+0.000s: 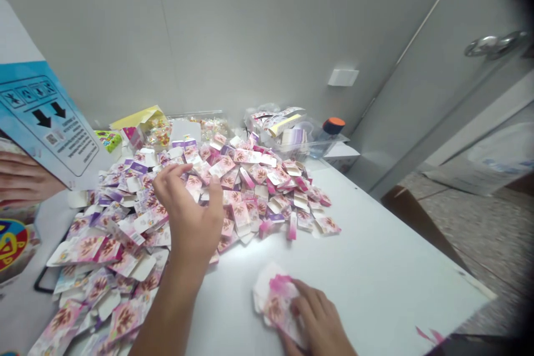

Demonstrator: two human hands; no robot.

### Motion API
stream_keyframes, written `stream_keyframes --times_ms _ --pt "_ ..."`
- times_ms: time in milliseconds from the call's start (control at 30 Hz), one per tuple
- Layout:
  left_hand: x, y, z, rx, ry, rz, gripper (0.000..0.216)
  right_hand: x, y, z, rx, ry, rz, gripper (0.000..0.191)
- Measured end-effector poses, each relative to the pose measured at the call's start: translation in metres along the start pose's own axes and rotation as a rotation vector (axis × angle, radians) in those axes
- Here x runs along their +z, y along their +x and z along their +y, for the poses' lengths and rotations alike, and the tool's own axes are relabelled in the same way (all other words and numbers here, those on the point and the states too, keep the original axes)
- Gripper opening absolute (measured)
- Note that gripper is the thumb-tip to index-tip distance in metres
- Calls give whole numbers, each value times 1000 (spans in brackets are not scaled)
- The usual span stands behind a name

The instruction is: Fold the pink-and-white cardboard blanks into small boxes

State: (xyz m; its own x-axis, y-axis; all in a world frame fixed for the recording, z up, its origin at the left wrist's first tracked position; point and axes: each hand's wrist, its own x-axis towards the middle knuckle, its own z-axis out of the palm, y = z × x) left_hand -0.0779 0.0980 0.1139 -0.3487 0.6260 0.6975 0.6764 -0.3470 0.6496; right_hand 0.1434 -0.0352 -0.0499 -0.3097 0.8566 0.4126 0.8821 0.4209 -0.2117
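Many small pink, white and purple printed cardboard boxes (246,214) lie heaped across the table, several with their end flaps standing open. Over the middle of this heap reaches my left hand (189,206), thumb and fingers apart, with nothing visible between them. Nearer the front, my right hand (319,317) has its fingers around a similar small pink and white box (277,300), low over the bare tabletop. That box is smeared by motion, and my palm hides part of it.
A large blue and white printed carton (54,117) rises at the left. Clear plastic containers (292,144) stand by the wall, near an orange-capped bottle (334,127). Pink scraps (431,336) lie at the right table corner. A door with a metal handle (494,44) is on the right.
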Motion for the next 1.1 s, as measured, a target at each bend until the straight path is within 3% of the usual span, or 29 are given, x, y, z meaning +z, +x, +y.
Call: stream_keyframes --times_ms 167,333,500,633,767,867,1000,1100 --pt "-4 2 -3 -26 8 -6 34 15 27 -31 23 81 31 19" --pt "-8 6 -4 -42 -3 22 30 16 55 -40 29 106 139 10" --pt "-12 9 -7 -72 -26 17 28 3 55 -40 61 88 108 5" --pt "-10 7 -5 -66 -31 10 27 7 53 -42 -13 125 85 10" --pt "-9 5 -3 -53 -19 -24 27 11 51 -46 26 172 92 11" --pt "-8 5 -4 -44 -8 -41 26 6 49 -45 12 133 111 2" --pt "-7 6 -6 -43 2 -44 26 -2 50 -39 -96 30 130 14" --pt "-8 6 -7 -60 2 -45 25 -11 57 -32 -95 16 137 18"
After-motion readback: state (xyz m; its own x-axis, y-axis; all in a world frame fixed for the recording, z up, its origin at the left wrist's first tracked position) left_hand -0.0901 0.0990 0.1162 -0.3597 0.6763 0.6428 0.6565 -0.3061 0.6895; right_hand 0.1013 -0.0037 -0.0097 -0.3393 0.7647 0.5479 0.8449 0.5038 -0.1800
